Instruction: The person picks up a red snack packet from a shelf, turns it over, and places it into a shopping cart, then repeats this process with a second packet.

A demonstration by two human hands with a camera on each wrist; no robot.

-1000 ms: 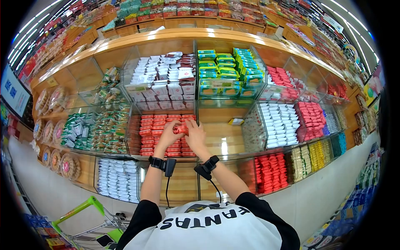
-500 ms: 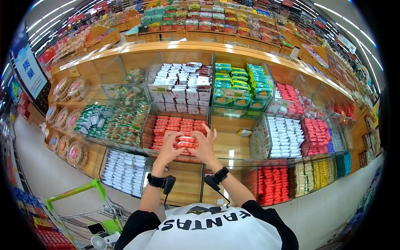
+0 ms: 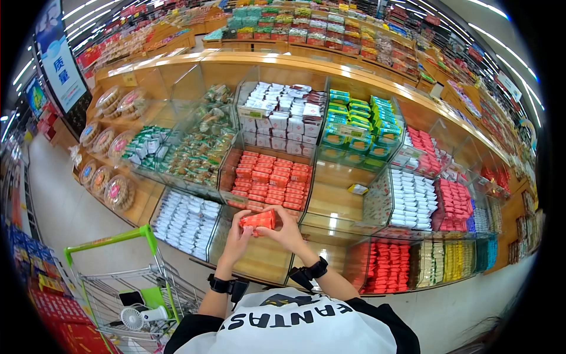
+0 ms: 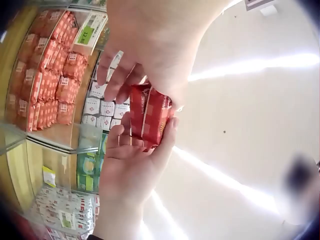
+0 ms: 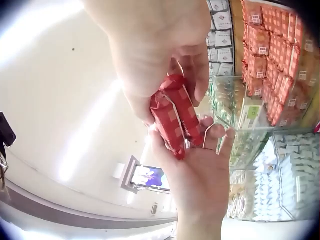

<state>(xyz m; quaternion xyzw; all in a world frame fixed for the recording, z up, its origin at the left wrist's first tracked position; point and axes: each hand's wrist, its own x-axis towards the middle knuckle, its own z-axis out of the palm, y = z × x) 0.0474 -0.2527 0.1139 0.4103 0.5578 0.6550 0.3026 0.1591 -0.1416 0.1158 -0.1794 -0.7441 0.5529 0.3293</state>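
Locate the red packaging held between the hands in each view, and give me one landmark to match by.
Head: just below and left of centre, between the left hand and right hand, red packaging.
Left wrist: near the centre, red packaging.
Right wrist: near the centre, red packaging.
Shared landmark: stacked red packets, above it in head, upper left in left wrist, upper right in right wrist.

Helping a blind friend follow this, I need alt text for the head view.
A person holds red packs between left grip and right grip at a shop display, in front of similar packs. White packs and green packs lie farther back; a cart stands at lower left.
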